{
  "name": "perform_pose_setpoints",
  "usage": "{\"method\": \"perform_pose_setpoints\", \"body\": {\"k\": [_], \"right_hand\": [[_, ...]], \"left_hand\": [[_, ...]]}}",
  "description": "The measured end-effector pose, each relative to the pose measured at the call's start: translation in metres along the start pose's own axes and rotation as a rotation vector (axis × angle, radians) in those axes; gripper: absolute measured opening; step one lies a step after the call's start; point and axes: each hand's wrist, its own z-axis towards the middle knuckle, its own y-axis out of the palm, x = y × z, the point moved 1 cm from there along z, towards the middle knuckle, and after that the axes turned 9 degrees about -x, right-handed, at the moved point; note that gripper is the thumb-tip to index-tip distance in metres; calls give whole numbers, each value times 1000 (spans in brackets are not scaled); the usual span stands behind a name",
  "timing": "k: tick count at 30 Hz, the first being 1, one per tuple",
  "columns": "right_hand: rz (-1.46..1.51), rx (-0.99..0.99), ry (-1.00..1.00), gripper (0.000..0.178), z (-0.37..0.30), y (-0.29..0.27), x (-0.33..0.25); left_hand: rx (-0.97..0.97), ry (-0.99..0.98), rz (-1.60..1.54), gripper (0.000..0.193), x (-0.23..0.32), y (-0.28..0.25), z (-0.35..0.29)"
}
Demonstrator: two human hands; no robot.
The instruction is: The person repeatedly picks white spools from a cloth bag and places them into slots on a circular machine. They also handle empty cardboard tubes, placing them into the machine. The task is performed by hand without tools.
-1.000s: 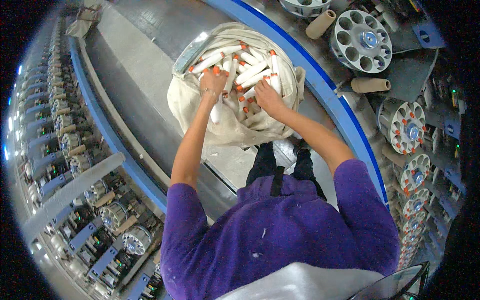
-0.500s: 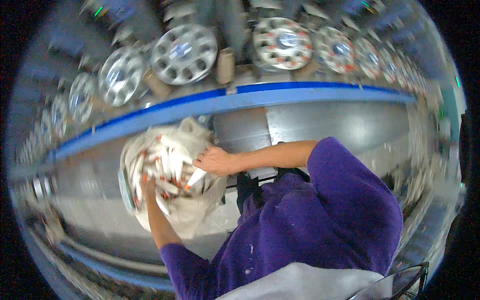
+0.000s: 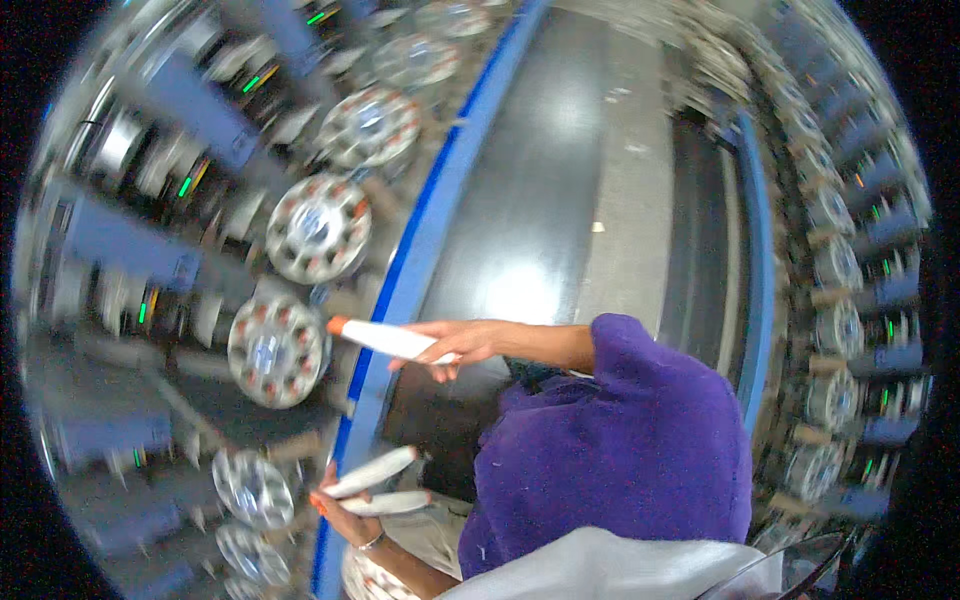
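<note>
My right hand [image 3: 452,346] is closed around a white yarn bobbin [image 3: 385,338] with an orange tip. That tip points left at a round magazine wheel [image 3: 279,350] and stands just apart from it. Lower left, my left hand [image 3: 348,518] grips two more white yarn bobbins [image 3: 375,472], fanned apart, with orange ends by its fingers. A bracelet circles that wrist. The magazine wheel has pockets around its rim, with orange tips showing in several. Beneath my left forearm, part of a pale sack [image 3: 375,580] with bobbins in it shows at the lower edge.
A blue rail [image 3: 425,225] runs along the machine on the left, between me and the row of wheels. Another wheel [image 3: 320,228] stands farther up that row. A second machine row with a blue rail [image 3: 757,250] lines the right side of the aisle floor [image 3: 635,200].
The view has turned right along the aisle. Both hands have left the sack for the wheels. My left hand now holds two bobbins; my right hand's bobbin is raised toward a wheel.
</note>
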Motion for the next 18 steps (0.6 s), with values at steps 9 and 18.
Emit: {"method": "perform_pose_setpoints", "body": {"k": [9, 18], "right_hand": [[-444, 113, 154, 30, -95, -60, -129], [-693, 582, -801, 32, -158, -101, -179]], "left_hand": [[-877, 6, 170, 38, -24, 303, 165], [-807, -319, -229, 32, -65, 365, 247]]}}
